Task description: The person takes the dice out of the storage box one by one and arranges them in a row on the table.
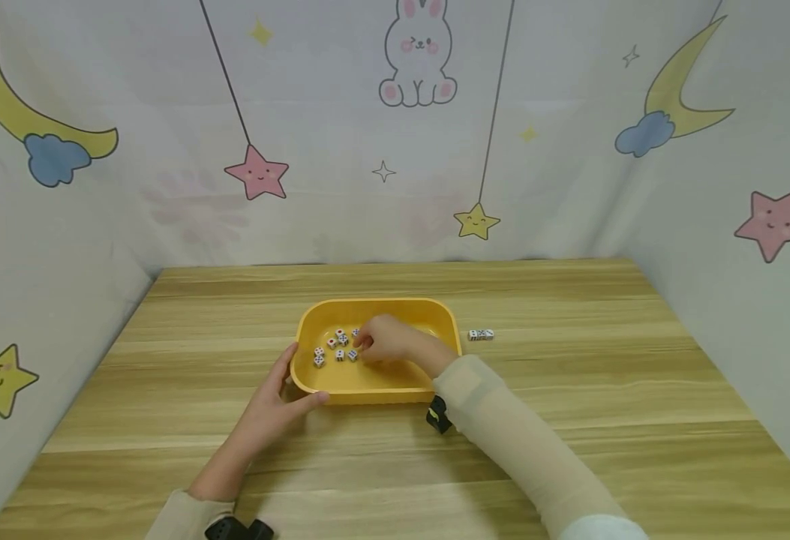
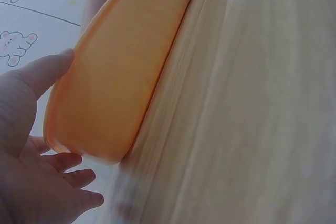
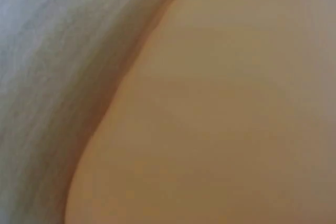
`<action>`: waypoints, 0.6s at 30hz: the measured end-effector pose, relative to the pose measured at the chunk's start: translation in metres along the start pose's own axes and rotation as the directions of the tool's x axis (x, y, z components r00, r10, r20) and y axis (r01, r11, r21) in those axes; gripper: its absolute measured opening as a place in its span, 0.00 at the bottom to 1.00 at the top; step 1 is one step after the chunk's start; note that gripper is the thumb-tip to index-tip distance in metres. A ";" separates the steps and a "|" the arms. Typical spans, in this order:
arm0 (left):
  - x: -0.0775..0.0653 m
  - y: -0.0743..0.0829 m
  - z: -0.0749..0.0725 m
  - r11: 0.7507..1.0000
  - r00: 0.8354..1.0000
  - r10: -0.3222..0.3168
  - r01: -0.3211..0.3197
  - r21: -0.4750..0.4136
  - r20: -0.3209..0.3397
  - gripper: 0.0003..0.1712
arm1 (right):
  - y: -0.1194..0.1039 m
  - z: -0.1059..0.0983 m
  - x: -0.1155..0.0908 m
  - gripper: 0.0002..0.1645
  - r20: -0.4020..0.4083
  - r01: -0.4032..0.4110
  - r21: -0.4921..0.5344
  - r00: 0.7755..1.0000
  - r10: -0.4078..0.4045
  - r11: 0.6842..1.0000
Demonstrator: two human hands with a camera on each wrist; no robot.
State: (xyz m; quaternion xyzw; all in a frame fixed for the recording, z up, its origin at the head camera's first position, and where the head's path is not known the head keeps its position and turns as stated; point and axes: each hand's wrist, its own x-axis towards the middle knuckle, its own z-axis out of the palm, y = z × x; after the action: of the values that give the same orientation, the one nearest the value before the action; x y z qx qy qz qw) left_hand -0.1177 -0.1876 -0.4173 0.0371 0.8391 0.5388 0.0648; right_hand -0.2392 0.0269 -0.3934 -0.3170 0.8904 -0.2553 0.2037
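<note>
Head view: one yellow tray on wooden table, holding loose white dice, mainly left; left hand grasping its near-left corner; right hand inside, fingers bent, any die pinched cannot be told; row of three dice outside, right. Left-wrist view: tray's outer wall, thumb at rim. Right-wrist view: blurred fabric.

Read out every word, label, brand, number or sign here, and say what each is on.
No readable words, labels, brands or numerals.
Pips on the dice in the yellow tray and the three dice beside it: too small to count surely.
Yellow-green mark on the black wrist device by the right sleeve: too small to read.
Wall backdrop: cartoon pictures only, no lettering.
</note>
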 end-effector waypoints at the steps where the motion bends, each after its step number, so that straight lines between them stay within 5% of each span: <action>1: 0.000 0.000 0.000 1.000 1.000 0.003 -0.003 -0.005 -0.001 0.59 | -0.001 0.001 0.001 0.15 0.004 0.010 -0.014 1.000 -0.010 1.000; 18: 0.000 0.000 0.001 1.000 1.000 0.000 0.000 -0.001 -0.002 0.59 | -0.007 0.010 0.001 0.05 0.014 0.023 -0.079 1.000 -0.022 0.997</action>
State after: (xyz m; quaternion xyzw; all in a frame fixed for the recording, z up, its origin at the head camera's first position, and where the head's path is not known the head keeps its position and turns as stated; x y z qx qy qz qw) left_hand -0.1177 -0.1865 -0.4176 0.0367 0.8389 0.5392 0.0638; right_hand -0.2314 0.0180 -0.3971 -0.3365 0.8949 -0.2200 0.1938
